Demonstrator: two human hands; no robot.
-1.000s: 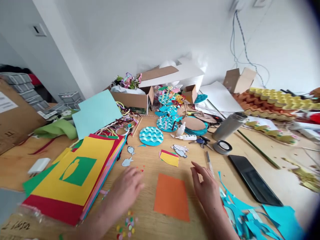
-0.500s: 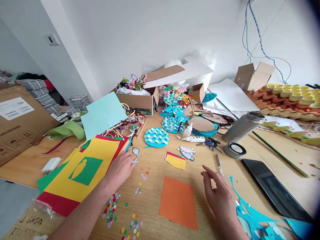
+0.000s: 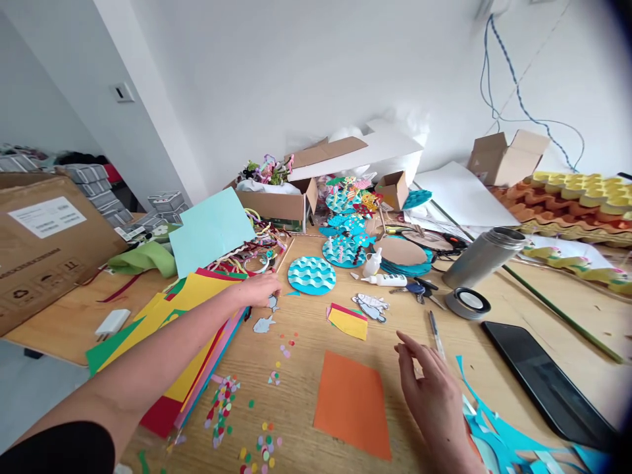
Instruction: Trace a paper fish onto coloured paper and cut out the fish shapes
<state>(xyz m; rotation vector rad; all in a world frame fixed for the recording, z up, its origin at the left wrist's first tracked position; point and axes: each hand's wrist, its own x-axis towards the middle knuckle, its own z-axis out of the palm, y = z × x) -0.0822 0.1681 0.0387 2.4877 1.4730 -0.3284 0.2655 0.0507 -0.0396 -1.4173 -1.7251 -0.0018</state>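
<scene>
My left hand (image 3: 261, 290) reaches over the stack of coloured paper (image 3: 197, 355), its fingers stretched and slightly bent down above a small grey fish cutout (image 3: 273, 303). That cutout is partly covered; whether the fingers touch it is hard to tell. A second pale fish cutout (image 3: 264, 324) lies just nearer me. My right hand (image 3: 432, 385) rests on the table, thumb and fingers apart, holding nothing. Left of it lies an orange paper sheet (image 3: 352, 405); beyond are small red and yellow paper pieces (image 3: 348, 321) and more fish cutouts (image 3: 371, 306).
Paper dots (image 3: 222, 405) are scattered in front. Farther back sit a wavy blue disc (image 3: 311, 275), a glue bottle (image 3: 388, 280) and a metal flask (image 3: 484, 257). At right are a pen (image 3: 436, 334), a phone (image 3: 546, 382) and blue scraps (image 3: 498, 421).
My left hand has moved forward from the nearer fish cutout, uncovering it, to the farther one. My right hand stays about where it was. The view has shifted slightly.
</scene>
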